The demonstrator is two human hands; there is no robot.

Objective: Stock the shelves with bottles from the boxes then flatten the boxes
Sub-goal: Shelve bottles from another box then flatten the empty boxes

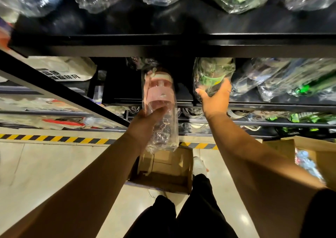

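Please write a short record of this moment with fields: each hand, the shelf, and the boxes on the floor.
left hand: grips a pink bottle in clear wrap, lid end pointing into the shelf
right hand: holds a green bottle in clear wrap, lying on the middle shelf
shelf stock: wrapped bottles on each level in view
near box: open on the floor, no bottles visible inside
right box: open, wrapped items inside
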